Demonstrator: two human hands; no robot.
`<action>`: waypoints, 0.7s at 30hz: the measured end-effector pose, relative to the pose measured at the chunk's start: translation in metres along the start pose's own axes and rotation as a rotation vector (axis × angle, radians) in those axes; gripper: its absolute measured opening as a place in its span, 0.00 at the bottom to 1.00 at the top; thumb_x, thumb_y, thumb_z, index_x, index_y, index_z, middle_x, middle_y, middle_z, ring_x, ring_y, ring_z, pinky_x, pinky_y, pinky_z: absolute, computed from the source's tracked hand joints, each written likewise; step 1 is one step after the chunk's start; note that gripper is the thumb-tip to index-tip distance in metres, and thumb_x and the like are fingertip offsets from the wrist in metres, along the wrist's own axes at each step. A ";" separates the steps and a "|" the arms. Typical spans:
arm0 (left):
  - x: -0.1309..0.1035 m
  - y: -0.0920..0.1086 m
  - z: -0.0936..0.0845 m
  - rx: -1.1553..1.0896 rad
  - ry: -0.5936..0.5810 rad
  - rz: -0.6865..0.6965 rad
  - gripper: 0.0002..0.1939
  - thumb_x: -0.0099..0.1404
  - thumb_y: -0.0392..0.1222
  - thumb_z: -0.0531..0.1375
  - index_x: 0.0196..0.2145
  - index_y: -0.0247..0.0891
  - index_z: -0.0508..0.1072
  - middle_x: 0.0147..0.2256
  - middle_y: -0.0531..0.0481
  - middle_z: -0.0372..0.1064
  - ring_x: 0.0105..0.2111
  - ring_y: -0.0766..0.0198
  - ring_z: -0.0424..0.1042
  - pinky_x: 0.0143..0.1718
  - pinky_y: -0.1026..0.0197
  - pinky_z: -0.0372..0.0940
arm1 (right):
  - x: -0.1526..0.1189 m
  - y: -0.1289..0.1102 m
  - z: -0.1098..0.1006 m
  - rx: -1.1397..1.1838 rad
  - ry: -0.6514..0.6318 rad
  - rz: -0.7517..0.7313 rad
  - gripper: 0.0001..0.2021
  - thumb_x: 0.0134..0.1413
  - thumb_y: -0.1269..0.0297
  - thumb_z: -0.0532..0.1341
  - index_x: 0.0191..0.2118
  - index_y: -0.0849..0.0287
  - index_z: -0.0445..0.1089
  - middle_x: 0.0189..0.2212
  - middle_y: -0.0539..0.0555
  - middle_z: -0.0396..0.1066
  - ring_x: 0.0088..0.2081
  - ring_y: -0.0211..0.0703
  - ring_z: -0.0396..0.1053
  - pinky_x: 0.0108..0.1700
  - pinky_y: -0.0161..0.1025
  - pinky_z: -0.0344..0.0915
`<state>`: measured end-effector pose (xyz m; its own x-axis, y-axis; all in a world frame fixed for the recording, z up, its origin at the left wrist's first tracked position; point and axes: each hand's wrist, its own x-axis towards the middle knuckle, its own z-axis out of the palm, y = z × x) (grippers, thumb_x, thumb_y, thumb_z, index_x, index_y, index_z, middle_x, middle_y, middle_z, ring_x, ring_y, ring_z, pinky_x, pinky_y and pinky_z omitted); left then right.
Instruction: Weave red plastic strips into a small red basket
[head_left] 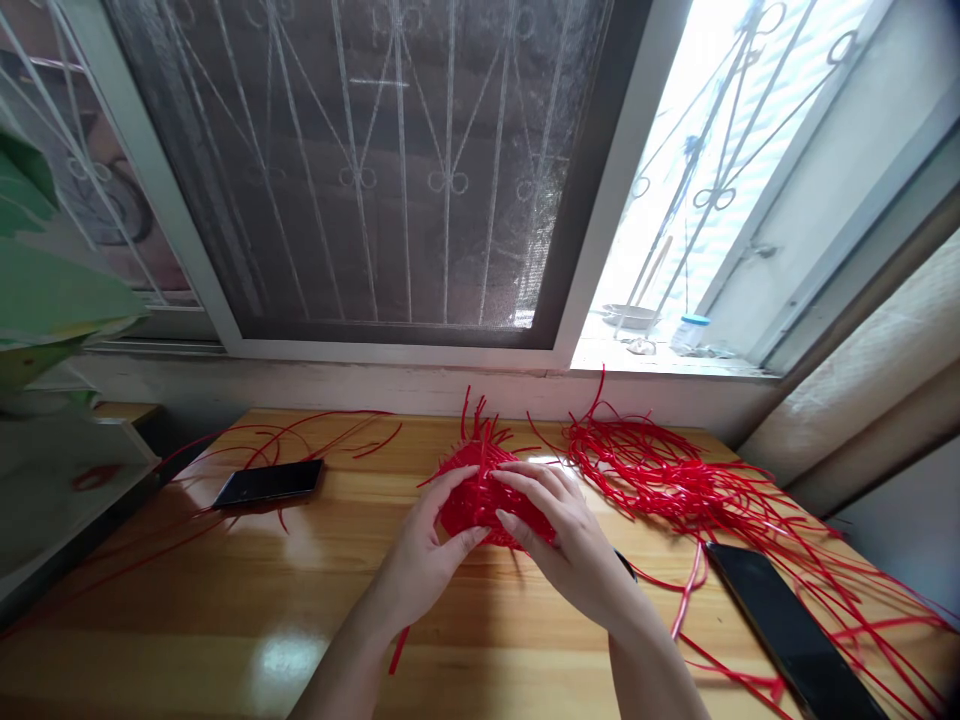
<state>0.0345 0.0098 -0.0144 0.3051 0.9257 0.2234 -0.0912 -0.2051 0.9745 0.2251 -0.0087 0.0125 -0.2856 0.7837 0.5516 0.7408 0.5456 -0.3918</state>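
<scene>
A red woven piece (496,497) made of thin plastic strands sits near the middle of the wooden table (315,590), with loose strand ends sticking up at its far side. My left hand (437,535) wraps round its left side, the thumb pressed on the near face. From the right, my right hand (559,525) grips it, fingers over the top and thumb on the front. Both thumbs lie close together at its near side. My fingers hide much of the weave. A short red strand end (399,650) pokes out below my left wrist.
A large tangle of red strands (652,470) spreads over the table's right side. A black phone (787,625) lies at the right front, and another phone (270,483) rests on loose strands at the left. Behind the table stands a screened window (405,348); a blue-lidded jar (690,332) is on its sill.
</scene>
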 end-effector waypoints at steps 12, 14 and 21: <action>-0.002 -0.006 0.005 0.073 -0.049 0.001 0.30 0.60 0.36 0.66 0.57 0.49 0.63 0.60 0.46 0.65 0.59 0.54 0.64 0.59 0.50 0.61 | 0.053 -0.008 -0.005 0.322 -0.109 0.372 0.12 0.57 0.56 0.57 0.29 0.58 0.65 0.29 0.51 0.69 0.34 0.42 0.66 0.36 0.37 0.59; -0.002 -0.004 0.005 0.071 -0.044 0.005 0.30 0.59 0.36 0.67 0.57 0.48 0.63 0.59 0.45 0.66 0.59 0.54 0.65 0.59 0.50 0.61 | 0.052 -0.009 -0.002 0.303 -0.103 0.384 0.13 0.58 0.55 0.56 0.28 0.58 0.62 0.28 0.51 0.68 0.32 0.41 0.64 0.35 0.37 0.58; 0.000 0.009 -0.005 0.001 -0.112 0.000 0.27 0.60 0.47 0.67 0.56 0.47 0.67 0.59 0.44 0.66 0.60 0.52 0.64 0.62 0.50 0.57 | 0.045 -0.009 0.004 0.331 -0.066 0.368 0.13 0.57 0.56 0.57 0.27 0.58 0.62 0.25 0.50 0.65 0.29 0.40 0.61 0.33 0.36 0.56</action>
<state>0.0285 0.0095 -0.0054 0.4095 0.8842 0.2247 -0.0902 -0.2058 0.9744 0.2035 0.0228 0.0381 -0.0874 0.9533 0.2892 0.5696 0.2860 -0.7705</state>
